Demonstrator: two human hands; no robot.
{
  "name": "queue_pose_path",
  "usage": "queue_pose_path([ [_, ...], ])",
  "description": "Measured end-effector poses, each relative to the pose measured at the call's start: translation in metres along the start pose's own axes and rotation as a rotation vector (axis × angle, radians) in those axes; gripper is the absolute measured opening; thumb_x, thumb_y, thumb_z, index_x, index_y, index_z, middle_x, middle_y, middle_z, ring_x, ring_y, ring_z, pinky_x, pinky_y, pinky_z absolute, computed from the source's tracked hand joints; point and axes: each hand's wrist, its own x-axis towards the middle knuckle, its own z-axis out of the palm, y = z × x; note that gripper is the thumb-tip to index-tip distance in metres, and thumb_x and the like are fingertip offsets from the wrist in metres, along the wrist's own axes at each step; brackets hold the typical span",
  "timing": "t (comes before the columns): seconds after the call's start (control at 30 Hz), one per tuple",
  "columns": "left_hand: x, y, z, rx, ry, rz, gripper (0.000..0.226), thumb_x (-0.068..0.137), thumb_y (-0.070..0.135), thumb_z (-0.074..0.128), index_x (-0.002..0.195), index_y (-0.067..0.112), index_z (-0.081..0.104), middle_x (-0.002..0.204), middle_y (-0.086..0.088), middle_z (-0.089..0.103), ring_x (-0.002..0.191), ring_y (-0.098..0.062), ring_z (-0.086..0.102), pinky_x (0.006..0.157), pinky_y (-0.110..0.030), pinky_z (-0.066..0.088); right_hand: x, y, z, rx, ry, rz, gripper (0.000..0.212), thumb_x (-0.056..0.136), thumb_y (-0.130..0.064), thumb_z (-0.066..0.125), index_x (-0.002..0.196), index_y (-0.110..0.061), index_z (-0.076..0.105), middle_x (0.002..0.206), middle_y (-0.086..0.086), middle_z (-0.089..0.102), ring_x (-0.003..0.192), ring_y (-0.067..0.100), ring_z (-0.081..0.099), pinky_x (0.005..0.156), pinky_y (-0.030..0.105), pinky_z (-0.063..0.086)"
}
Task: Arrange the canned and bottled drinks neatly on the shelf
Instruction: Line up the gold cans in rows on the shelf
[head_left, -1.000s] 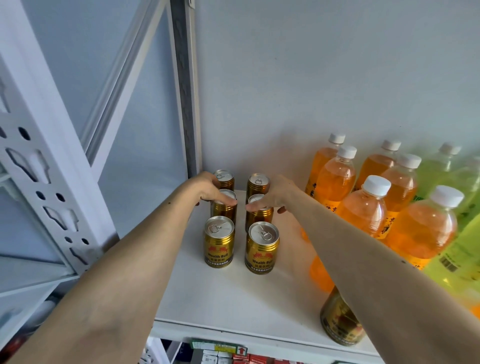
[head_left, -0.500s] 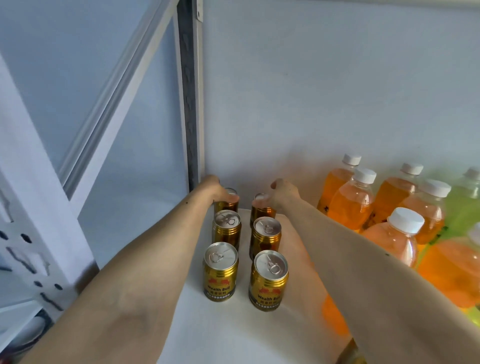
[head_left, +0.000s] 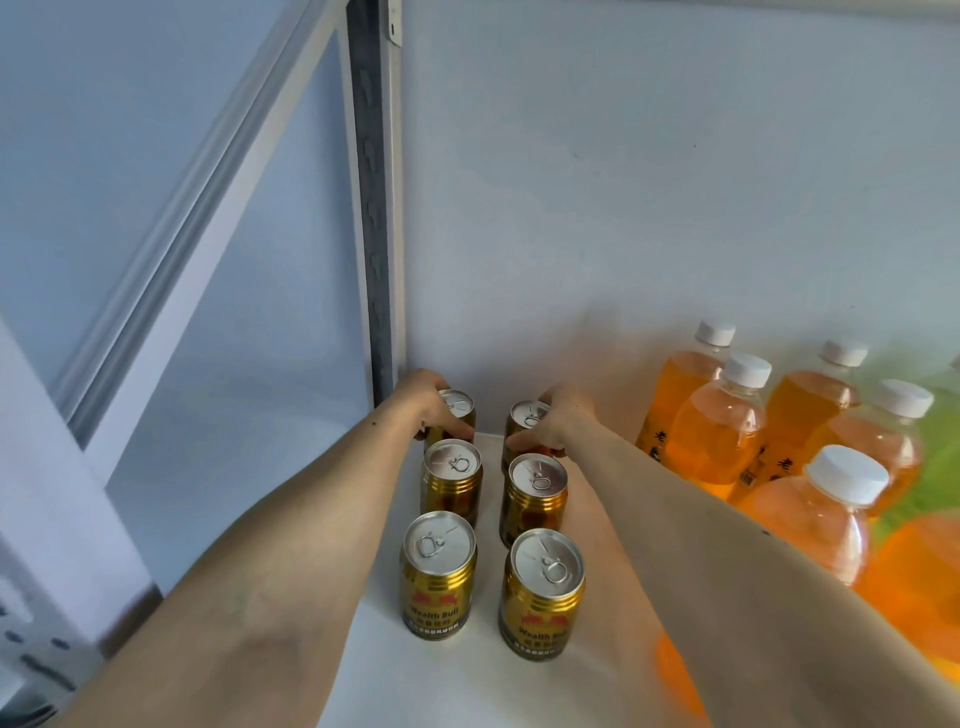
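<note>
L hand (head_left: 427, 397) grips rear-left can (head_left: 457, 410) – R hand (head_left: 563, 418) rear-right can (head_left: 525, 422).

A white shelf (head_left: 447, 686) carries the drinks, its back against a pale wall. Six gold cans stand upright on it in two columns of three. Taking the near left can (head_left: 438, 574) as landmark: the near right can (head_left: 540, 595) stands just beside it, and the other four stand behind this pair toward the wall. Well to the right of the near left can stand orange bottles (head_left: 719, 431) with white caps, and green bottles (head_left: 943, 467) beyond those.
</note>
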Motion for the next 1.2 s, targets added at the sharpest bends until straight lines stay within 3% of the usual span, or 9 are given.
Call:
queue_pose_path([
  [0.27,0.002,0.000,-0.017,-0.305,0.062,-0.072,0.074,0.061,0.017,0.090,0.127,0.010,0.056,0.119,-0.010,0.060,0.104,-0.026,0.056,0.078,-0.037,0.053,-0.006,-0.012,-0.030,0.155,0.069,0.027,0.067,0.070,-0.027,0.086,0.124,-0.007,0.052,0.117,0.012,0.059,0.108,0.030,0.058,0.080,0.035,0.054],
  [0.43,0.000,0.006,-0.023,-0.601,0.074,-0.102,0.075,0.061,0.015,0.089,0.128,0.014,0.056,0.123,-0.009,0.059,0.116,-0.029,0.054,0.099,-0.046,0.046,-0.007,-0.024,-0.051,0.307,0.149,0.033,0.064,0.066,-0.027,0.088,0.118,-0.005,0.057,0.112,0.012,0.063,0.094,0.024,0.056,0.080,0.036,0.056],
  [0.6,0.000,0.010,-0.028,-0.663,0.066,-0.111,0.070,0.060,0.014,0.088,0.123,0.015,0.059,0.118,-0.010,0.062,0.110,-0.027,0.056,0.100,-0.045,0.045,-0.008,-0.030,-0.062,0.341,0.150,0.065,0.062,0.062,-0.029,0.090,0.111,-0.005,0.061,0.109,0.015,0.067,0.093,0.027,0.063,0.083,0.041,0.058],
  [0.9,0.007,0.009,-0.026,-0.582,0.070,-0.071,0.075,0.057,0.012,0.090,0.126,0.013,0.059,0.124,-0.010,0.062,0.116,-0.029,0.056,0.100,-0.045,0.047,-0.008,-0.029,-0.056,0.286,0.147,0.039,0.063,0.065,-0.029,0.089,0.117,-0.007,0.060,0.111,0.012,0.064,0.093,0.024,0.058,0.085,0.039,0.058],
  [1.03,0.010,0.003,-0.014,-0.357,0.095,-0.010,0.082,0.054,0.010,0.092,0.128,0.013,0.058,0.126,-0.009,0.060,0.120,-0.029,0.054,0.097,-0.044,0.050,-0.008,-0.022,-0.037,0.217,0.089,0.030,0.073,0.063,-0.022,0.090,0.125,-0.010,0.054,0.118,0.011,0.060,0.112,0.030,0.058,0.089,0.044,0.056],
  [1.2,0.011,-0.010,0.000,-0.062,0.081,0.082,0.078,0.055,0.015,0.092,0.125,0.013,0.058,0.124,-0.008,0.060,0.114,-0.026,0.055,0.086,-0.035,0.051,-0.003,-0.009,-0.014,0.093,0.033,0.023,0.077,0.060,-0.025,0.092,0.127,-0.011,0.055,0.122,0.010,0.060,0.114,0.029,0.056,0.093,0.043,0.054],
])
